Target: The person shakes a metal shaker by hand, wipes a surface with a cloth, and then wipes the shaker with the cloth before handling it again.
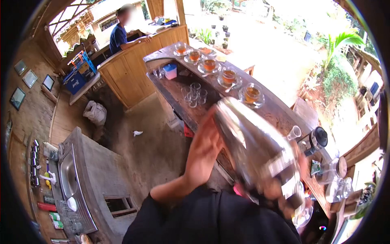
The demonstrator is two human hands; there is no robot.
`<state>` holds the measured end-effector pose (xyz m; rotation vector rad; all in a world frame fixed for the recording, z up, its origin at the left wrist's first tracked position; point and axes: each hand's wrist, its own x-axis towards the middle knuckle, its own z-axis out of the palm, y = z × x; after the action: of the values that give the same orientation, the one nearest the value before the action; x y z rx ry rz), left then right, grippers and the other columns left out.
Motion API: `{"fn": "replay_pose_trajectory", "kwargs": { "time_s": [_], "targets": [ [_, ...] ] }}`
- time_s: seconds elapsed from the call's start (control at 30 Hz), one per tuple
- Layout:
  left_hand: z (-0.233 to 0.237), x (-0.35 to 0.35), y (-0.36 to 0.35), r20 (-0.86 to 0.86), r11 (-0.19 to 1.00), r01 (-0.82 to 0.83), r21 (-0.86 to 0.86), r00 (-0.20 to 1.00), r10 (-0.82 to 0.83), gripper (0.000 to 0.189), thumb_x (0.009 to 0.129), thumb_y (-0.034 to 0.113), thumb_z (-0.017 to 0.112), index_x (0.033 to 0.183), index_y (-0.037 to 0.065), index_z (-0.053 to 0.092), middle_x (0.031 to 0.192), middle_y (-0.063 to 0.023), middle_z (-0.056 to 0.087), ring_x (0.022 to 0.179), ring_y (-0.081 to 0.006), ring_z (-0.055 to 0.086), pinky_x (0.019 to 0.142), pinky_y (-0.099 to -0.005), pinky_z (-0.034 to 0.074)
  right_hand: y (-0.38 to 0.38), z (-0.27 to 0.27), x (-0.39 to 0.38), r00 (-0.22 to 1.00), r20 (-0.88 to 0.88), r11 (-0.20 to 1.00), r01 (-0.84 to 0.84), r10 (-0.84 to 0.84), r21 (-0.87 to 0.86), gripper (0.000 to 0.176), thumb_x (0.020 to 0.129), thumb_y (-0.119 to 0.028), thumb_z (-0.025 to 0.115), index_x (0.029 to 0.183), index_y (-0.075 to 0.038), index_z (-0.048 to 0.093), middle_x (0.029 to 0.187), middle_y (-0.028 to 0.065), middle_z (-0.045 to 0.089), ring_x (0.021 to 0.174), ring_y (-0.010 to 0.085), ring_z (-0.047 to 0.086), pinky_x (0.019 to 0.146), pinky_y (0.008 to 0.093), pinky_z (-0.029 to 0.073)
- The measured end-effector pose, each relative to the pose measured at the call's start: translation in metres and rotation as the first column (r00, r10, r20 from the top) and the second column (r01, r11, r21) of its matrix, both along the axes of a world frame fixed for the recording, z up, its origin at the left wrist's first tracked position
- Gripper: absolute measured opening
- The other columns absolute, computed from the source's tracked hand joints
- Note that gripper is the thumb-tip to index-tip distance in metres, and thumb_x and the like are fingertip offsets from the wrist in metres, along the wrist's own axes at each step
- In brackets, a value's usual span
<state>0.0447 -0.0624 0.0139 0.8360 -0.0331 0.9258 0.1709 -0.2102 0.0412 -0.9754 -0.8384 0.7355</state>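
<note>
A large shiny metal jug (254, 140), blurred by motion, is tilted in front of me above the wooden counter. My left hand (203, 148) presses against its left side, with the fingertips hidden behind the metal. At its near lower end my right hand (278, 191) is wrapped round it, smeared and partly covered. Just past the jug's far end stands a glass cup (252, 94) of amber drink on a saucer. Several similar cups, among them a glass cup (228, 76) with a spoon beside it, run in a row along the counter.
Upturned-looking small glasses (195, 95) and a blue-lidded tub (170, 71) sit on the lower shelf. A French press (317, 139) and glass jars stand right. A person (120, 34) leans at the wooden partition (134, 73). Left is a sink (69, 177).
</note>
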Motion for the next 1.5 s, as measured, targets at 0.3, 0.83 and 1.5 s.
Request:
{"fn": "replay_pose_trajectory", "kwargs": {
  "time_s": [0.3, 0.83, 1.5],
  "targets": [
    [0.006, 0.02, 0.015, -0.113, 0.885, -0.234, 0.403, 0.947, 0.301, 0.071, 0.09, 0.025, 0.052, 0.148, 0.004, 0.016, 0.149, -0.0094, 0.029, 0.139, -0.0226, 0.026, 0.112, -0.0395, 0.024, 0.017, 0.001, -0.011, 0.815, 0.494, 0.951, 0.294, -0.302, 0.095, 0.106, 0.058, -0.027, 0.09, 0.141, -0.004, 0.029, 0.122, 0.017, 0.053, 0.117, 0.0295, 0.052, 0.098, 0.043, 0.043],
    [0.03, 0.028, 0.022, 0.086, 0.953, -0.079, 0.291, 0.995, 0.056, 0.073, 0.093, 0.04, 0.043, 0.148, 0.0, 0.016, 0.151, -0.0122, 0.028, 0.139, -0.0244, 0.028, 0.113, -0.0378, 0.021, 0.016, 0.0, 0.012, 0.957, 0.269, 0.994, 0.111, -0.106, -0.004, 0.078, 0.077, -0.026, 0.071, 0.138, 0.0, 0.029, 0.115, 0.0185, 0.053, 0.103, 0.0306, 0.055, 0.091, 0.0429, 0.045],
    [0.007, 0.021, 0.031, 0.214, 0.96, 0.176, -0.219, 0.968, -0.129, 0.065, 0.096, 0.036, 0.04, 0.147, 0.001, 0.02, 0.149, -0.009, 0.032, 0.138, -0.0199, 0.028, 0.112, -0.0356, 0.021, 0.033, 0.026, -0.001, 0.855, 0.404, 0.944, 0.32, -0.326, 0.083, 0.09, 0.076, -0.054, 0.064, 0.143, -0.003, 0.031, 0.142, 0.0225, 0.038, 0.121, 0.0414, 0.046, 0.1, 0.0557, 0.037]
  ]
}}
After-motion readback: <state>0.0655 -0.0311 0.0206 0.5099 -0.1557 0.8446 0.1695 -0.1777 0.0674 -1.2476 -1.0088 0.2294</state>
